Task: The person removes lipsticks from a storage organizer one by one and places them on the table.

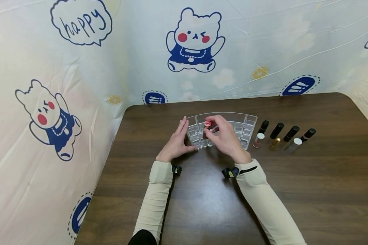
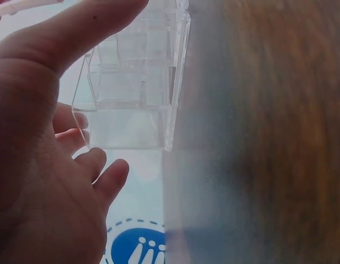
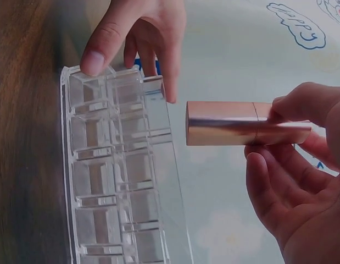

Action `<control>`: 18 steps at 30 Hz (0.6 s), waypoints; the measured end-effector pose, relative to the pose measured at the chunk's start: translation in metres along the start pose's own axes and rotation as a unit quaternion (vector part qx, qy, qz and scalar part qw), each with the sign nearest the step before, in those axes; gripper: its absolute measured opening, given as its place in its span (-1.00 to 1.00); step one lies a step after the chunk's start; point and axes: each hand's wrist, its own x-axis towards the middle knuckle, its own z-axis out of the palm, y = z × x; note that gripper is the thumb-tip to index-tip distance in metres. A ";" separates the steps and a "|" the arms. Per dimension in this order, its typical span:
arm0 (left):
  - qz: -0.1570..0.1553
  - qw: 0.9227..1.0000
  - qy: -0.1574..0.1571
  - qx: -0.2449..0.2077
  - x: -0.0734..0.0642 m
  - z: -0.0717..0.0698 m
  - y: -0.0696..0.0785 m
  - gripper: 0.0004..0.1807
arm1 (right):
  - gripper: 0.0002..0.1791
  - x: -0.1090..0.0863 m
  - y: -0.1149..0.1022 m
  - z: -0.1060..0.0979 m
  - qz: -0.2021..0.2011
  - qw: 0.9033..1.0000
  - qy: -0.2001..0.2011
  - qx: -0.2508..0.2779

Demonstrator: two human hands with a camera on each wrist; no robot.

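Note:
A clear, curved cosmetics organizer (image 1: 251,126) with stepped compartments sits toward the far side of the table. My right hand (image 1: 225,134) pinches a shiny rose-gold lipstick tube (image 3: 222,124) between thumb and fingers, above the organizer's left half. In the head view the tube stands roughly upright, its reddish end (image 1: 208,123) at the top. At the organizer's left end is my left hand (image 1: 178,143), its fingers straight along the side. The left thumb (image 3: 94,61) touches the front left corner, as the right wrist view shows.
Right of the organizer stand several black-capped tubes (image 1: 277,130) in a row. Before them are a small white-capped bottle (image 1: 259,140), a gold tube (image 1: 274,144) and a clear, white-capped bottle (image 1: 293,145). A printed cloth (image 1: 248,41) hangs behind the brown table (image 1: 325,190).

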 end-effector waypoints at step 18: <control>0.007 1.000 0.005 0.006 0.000 0.001 0.000 0.28 | -0.63 -0.013 -0.002 -0.027 0.011 1.000 0.019 -0.022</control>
